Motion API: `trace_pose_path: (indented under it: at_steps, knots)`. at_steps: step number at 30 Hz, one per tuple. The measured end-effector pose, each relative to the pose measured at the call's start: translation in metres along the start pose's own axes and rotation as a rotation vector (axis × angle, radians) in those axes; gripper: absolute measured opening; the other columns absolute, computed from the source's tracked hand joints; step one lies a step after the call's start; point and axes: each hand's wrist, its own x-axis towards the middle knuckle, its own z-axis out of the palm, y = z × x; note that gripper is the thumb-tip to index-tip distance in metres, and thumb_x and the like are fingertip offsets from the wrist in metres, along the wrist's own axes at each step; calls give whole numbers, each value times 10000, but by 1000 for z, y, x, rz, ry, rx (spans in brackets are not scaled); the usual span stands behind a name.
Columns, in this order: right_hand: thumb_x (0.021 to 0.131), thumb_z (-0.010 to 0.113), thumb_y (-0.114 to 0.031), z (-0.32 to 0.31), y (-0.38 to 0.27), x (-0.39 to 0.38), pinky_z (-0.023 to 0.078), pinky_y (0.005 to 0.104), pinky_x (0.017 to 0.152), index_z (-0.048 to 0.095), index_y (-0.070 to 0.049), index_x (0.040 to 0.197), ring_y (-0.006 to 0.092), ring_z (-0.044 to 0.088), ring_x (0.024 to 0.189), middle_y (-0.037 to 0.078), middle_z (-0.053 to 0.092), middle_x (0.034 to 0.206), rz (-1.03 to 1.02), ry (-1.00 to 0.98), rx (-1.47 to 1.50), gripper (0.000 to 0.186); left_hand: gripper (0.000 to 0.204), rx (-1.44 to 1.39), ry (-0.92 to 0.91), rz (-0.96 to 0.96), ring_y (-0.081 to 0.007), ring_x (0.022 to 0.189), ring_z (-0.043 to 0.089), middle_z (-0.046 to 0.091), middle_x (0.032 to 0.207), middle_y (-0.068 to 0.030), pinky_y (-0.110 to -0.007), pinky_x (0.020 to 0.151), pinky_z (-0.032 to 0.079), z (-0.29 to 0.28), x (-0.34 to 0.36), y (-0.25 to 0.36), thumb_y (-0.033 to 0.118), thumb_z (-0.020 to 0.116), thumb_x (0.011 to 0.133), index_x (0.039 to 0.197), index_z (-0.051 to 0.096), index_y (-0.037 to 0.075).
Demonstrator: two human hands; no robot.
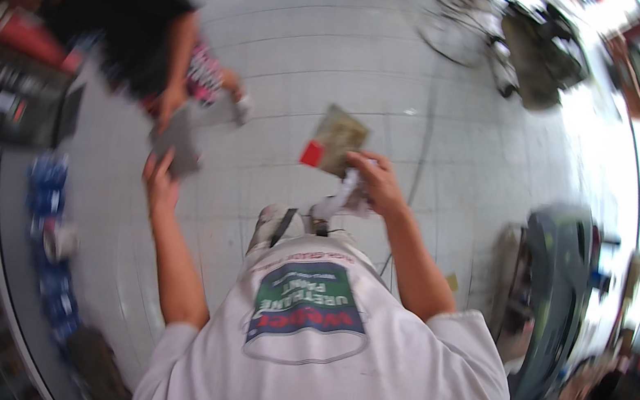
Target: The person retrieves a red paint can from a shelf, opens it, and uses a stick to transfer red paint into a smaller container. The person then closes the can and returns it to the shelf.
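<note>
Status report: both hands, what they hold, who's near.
Left hand grips grey flat item. Right hand holds packet and white scrap. Another person's hand on grey item.

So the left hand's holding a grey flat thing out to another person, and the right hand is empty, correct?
Not quite. The head view shows the right hand is not empty: it holds a flat packet with a red corner, plus some crumpled white paper. The left hand does hold the grey flat thing, which the other person's hand also touches.

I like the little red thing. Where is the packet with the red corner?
In the head view, the packet is near the middle, held up in the right hand over the tiled floor, right of the left hand.
</note>
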Motion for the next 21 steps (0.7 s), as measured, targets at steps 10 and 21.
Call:
trace_pose_path:
  at_steps: [10, 21]
  knots:
    - [996, 705, -321, 5, -10, 2, 583, 310, 639, 706, -75, 1016, 104, 693, 714, 0, 715, 865, 93, 71, 534, 246, 400, 14, -506, -690, -233, 1116, 674, 689, 1249, -111, -383, 990, 536, 67, -31, -97, 92, 640, 1007, 1392, 542, 41]
    - [1022, 658, -283, 116, -19, -4, 561, 305, 543, 668, -55, 952, 164, 691, 603, 62, 690, 724, -435, 539, 774, 239, 312, 277, -973, -975, -199, 1021, 700, 699, 1157, -110, -353, 918, 584, 202, 24, -14, 42, 609, 995, 1300, 586, -15]
